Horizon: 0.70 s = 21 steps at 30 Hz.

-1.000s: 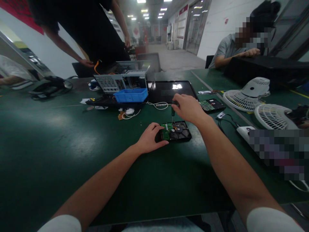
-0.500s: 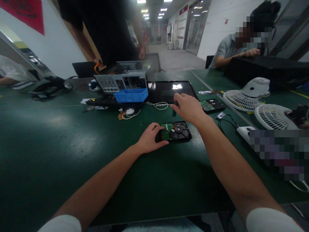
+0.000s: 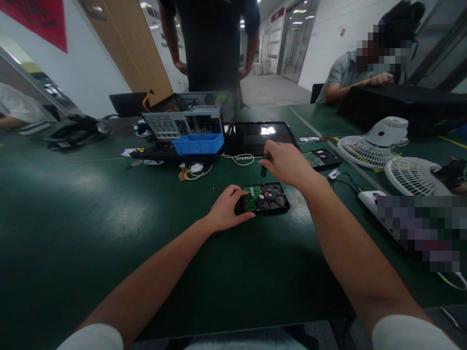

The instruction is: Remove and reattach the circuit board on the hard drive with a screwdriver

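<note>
A hard drive lies flat on the green table, with its green circuit board and round dark motor side up. My left hand is closed around its left end, thumb along the near edge and fingers on the far one. Above the drive's far edge, my right hand grips the dark green handle of a screwdriver, which points down. The screwdriver's thin shaft is hard to make out, so I cannot tell whether its tip touches the drive.
Behind the drive stand a blue bin and an opened computer case. A black panel and another hard drive lie farther back. White fan parts and a power strip are on the right. Other people are around the table.
My right hand has risen slightly with the screwdriver, whose shaft is less visible now. The drive and my left hand stay put. Across the table, a person in black has shifted right and stands upright.
</note>
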{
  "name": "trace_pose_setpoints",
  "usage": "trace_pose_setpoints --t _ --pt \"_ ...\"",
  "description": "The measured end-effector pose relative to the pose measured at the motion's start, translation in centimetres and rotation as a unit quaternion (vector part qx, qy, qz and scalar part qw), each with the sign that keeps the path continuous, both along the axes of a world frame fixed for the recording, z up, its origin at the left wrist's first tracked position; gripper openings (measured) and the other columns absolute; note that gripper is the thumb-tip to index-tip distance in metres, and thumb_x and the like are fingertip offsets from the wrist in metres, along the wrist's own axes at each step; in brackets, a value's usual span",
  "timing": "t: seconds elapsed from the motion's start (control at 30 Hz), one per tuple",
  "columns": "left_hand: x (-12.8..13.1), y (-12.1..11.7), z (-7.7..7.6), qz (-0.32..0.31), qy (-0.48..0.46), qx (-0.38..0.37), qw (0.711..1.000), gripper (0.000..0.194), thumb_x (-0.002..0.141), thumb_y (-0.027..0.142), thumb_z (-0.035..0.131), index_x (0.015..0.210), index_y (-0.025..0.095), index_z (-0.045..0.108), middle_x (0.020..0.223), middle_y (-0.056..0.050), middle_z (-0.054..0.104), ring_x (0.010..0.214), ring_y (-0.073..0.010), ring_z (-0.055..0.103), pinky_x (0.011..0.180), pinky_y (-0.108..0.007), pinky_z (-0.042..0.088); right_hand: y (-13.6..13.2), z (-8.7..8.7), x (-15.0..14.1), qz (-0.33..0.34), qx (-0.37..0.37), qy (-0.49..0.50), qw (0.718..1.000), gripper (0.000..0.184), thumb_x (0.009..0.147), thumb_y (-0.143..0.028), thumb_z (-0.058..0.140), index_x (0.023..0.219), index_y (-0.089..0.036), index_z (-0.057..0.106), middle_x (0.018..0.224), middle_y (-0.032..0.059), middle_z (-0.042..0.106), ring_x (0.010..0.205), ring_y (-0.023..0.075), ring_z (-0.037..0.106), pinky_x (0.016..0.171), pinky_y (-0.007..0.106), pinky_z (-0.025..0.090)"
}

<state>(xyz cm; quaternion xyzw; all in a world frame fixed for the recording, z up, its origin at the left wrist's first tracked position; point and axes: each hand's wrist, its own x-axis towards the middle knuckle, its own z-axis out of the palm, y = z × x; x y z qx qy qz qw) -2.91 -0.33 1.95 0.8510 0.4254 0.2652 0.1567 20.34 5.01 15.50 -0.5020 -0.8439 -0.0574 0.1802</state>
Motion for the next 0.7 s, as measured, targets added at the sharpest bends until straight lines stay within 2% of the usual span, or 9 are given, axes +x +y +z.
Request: trace_pose_setpoints --t 0.2,0.3,0.4,0.6,0.7 --pt "0.0 0.0 0.0 -0.003 -0.003 0.003 1.000 0.068 0.084 0.062 0.076 0.139 0.026 0.055 0.131 -0.011 0.052 0.121 -0.0315 0.056 0.103 -0.052 0.053 0.0 0.1 0.2 -0.002 -0.008 0.010 1.000 0.023 0.098 -0.036 0.063 0.113 -0.018 0.065 0.103 0.0136 0.074 0.095 0.0295 0.068 0.080 0.038 0.047" --pt "0.0 0.0 -0.1 -0.002 -0.003 0.001 1.000 0.069 0.084 0.062 0.076 0.138 0.026 0.055 0.132 -0.011 0.052 0.122 -0.0316 0.056 0.103 -0.052 0.053 0.1 -0.1 0.2 0.022 -0.012 0.019 1.000 0.020 0.099 -0.029 0.059 0.116 -0.018 0.065 0.110 0.0141 0.074 0.099 0.0286 0.069 0.084 0.037 0.048" --pt "0.0 0.0 0.0 0.002 0.001 -0.003 1.000 0.070 0.084 0.063 0.076 0.139 0.025 0.055 0.132 -0.011 0.052 0.122 -0.0318 0.056 0.103 -0.052 0.053 0.3 -0.4 0.1 0.016 -0.010 0.017 1.000 0.021 0.098 -0.025 0.059 0.117 -0.018 0.065 0.113 0.0148 0.074 0.099 0.0286 0.069 0.084 0.037 0.048" --pt "0.1 -0.1 0.2 -0.003 -0.007 0.005 1.000 0.068 0.084 0.061 0.076 0.138 0.025 0.056 0.130 -0.011 0.052 0.122 -0.0316 0.056 0.105 -0.051 0.051 0.5 -0.6 -0.6 -0.015 0.002 0.034 0.999 0.022 0.099 -0.034 0.061 0.113 -0.017 0.064 0.106 0.0145 0.072 0.091 0.0277 0.067 0.079 0.037 0.046" --pt "0.1 -0.1 0.2 -0.005 -0.007 0.009 1.000 0.068 0.084 0.061 0.076 0.138 0.025 0.056 0.130 -0.011 0.052 0.123 -0.0321 0.056 0.105 -0.051 0.051 0.7 -0.9 -0.7 -0.009 0.006 0.045 0.999 0.022 0.098 -0.034 0.062 0.112 -0.017 0.063 0.105 0.0134 0.073 0.090 0.0266 0.067 0.080 0.036 0.046"
